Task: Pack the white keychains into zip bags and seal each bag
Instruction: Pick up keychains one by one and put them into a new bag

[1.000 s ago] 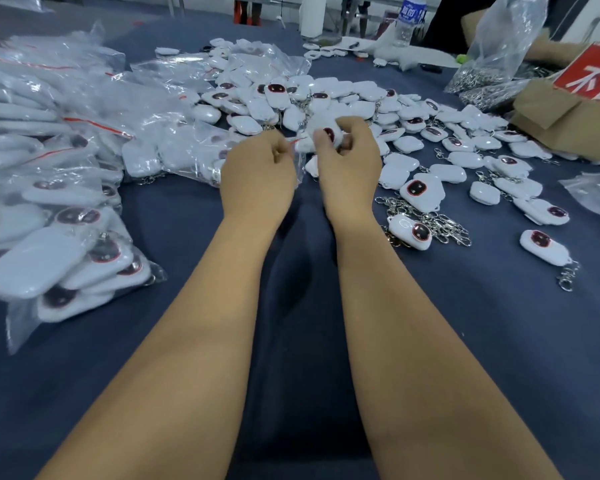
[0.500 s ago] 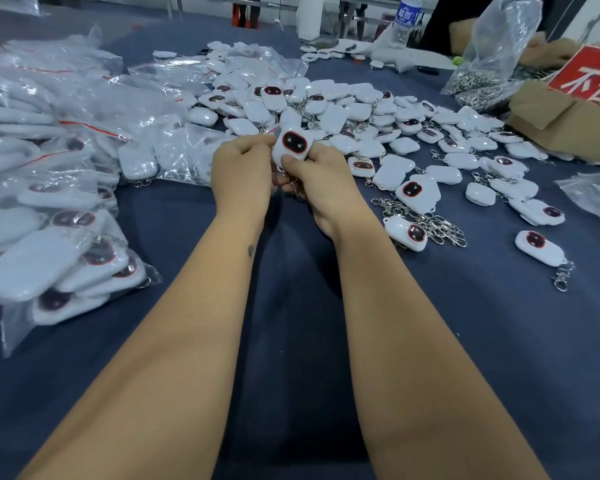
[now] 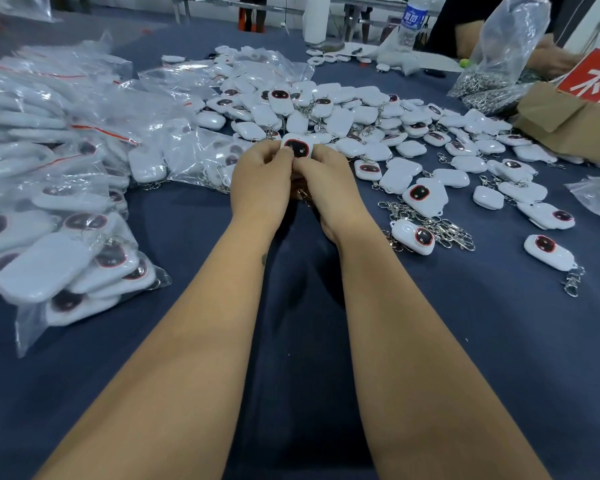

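I take the dark blue cloth table [image 3: 465,341] first, then the heap of loose white keychains [image 3: 343,109] at its far centre, which I use as my landmark. Left of that heap lie the filled zip bags [image 3: 66,161], crinkled clear plastic with red seal strips. Right of it sit a brown carton [image 3: 561,116] and a clear sack of metal clasps [image 3: 499,57].

At the heap's near edge my left hand [image 3: 261,181] and right hand [image 3: 326,188] meet — both curled, pinching one keychain [image 3: 297,147] between thumbs and fingertips, its dark red-rimmed face up. Whether a bag is already round it I cannot tell; any film there is lost against the glare.

The risks, as I judge them: the shell is smooth, rounded plastic and could squirt out of a fingertip pinch, and its chain, hidden under my hands, could snag in the zip track and leave the seal half shut. Thin bag film clings and folds, so the mouth may collapse during loading.
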The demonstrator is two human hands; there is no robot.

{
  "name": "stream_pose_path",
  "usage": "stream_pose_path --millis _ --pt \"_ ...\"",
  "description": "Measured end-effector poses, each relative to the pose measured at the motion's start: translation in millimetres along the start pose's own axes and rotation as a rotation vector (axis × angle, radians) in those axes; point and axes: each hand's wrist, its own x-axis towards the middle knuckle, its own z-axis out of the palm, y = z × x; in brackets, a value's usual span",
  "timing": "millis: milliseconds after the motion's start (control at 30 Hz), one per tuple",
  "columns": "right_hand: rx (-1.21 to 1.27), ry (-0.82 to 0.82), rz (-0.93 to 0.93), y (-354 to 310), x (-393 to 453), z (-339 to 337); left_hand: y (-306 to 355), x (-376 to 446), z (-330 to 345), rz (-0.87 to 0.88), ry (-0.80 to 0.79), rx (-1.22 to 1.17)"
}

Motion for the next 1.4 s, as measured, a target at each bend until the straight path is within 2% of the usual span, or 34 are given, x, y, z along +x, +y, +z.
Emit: stream_pose_path --millis 300,967,1267,1400 --pt "0.097 0.016 0.001 -1.1 -0.1 -3.3 3.4 1.8 -2.1 -0.086 -0.011 -0.075" --pt "0.196 -0.01 -0.006 -2.0 0.6 -8.3 3.9 2.2 -2.8 -0.06 -0.02 -0.033" --pt "0.035 0.012 -0.024 -3.0 -2.1 -1.8 4.1 0.8 0.1 -0.004 0.073 0.06" --pt "0.005 0.048 -0.067 -5.4 -4.2 -3.4 4.6 1.4 -2.5 -0.016 0.05 -0.039"
